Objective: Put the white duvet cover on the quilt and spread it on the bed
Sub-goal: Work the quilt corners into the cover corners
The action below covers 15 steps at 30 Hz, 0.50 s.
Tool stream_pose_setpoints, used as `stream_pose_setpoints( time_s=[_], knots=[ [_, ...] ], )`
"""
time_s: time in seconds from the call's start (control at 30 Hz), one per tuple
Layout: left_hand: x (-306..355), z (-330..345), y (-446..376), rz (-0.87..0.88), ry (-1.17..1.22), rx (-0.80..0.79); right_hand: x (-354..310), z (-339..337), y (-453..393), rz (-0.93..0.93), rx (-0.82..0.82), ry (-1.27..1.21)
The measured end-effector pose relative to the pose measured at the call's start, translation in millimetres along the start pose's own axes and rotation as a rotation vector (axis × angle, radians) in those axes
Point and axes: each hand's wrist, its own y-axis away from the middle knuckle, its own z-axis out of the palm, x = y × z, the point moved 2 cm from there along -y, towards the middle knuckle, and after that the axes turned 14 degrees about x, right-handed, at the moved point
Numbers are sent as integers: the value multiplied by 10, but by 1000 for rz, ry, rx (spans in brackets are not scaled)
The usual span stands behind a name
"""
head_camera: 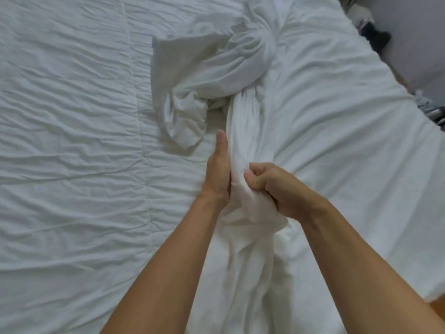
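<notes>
- My left hand [218,174] lies flat against the left side of a raised ridge of the white duvet cover [243,145]; thumb straight, pointing away from me. The other fingers are behind the cloth, so I cannot tell whether they curl round it.
- My right hand [277,189] grips the same ridge from the right: fingers [255,175] curled tight, bunching the cloth against the palm, knuckles up.
- The two hands are just beside each other, with only the gathered fold between them.
- From my fingers the cover runs two ways: toward me it hangs in loose folds between my forearms; away from me it narrows into a twisted rope, then opens into a crumpled heap [216,68] beyond my fingertips, slightly left.
- One loose flap of that heap [185,121] droops down just left of my left thumb, apart from it.
- The quilt [72,141] lies spread to the left of my left hand, wrinkled, with stitched seams running across it. It is outside the cover.
- To the right of my right hand is smoother white cloth [337,116] lying flat on the bed; I cannot tell if it is cover or sheet.
- Far right, past the bed edge: dark blurred items on the floor [375,37], not identifiable.
</notes>
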Motion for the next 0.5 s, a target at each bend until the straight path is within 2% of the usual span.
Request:
stream_pose_setpoints(
  time_s=[0.1, 0.13, 0.2, 0.27, 0.33, 0.37, 0.4, 0.43, 0.5],
  knots=[
    [147, 148, -176, 193, -160, 134, 79, -256, 125, 55, -61, -123],
    [173, 181, -172, 289, -229, 201, 110, -362, 150, 66, -29, -118],
    [216, 250, -6, 479, -347, 227, 186, -528, 194, 80, 85, -59],
    [187, 272, 299, 686, -470, 158, 287, -662, 199, 4, 342, 27],
    [79, 225, 656, 814, -587, 50, 284, -769, 194, -174, 730, 125],
    [-35, 164, 825, 869, -658, -10, 195, -762, 184, -265, 854, 160],
    [-161, 88, 969, 918, -739, -70, 70, -726, 142, -311, 870, 218],
    [-297, -8, 1084, 958, -820, -127, -65, -657, 60, -283, 792, 286],
    [-521, -241, 1200, 978, -958, -213, -221, -520, -191, -86, 616, 498]
  ],
)
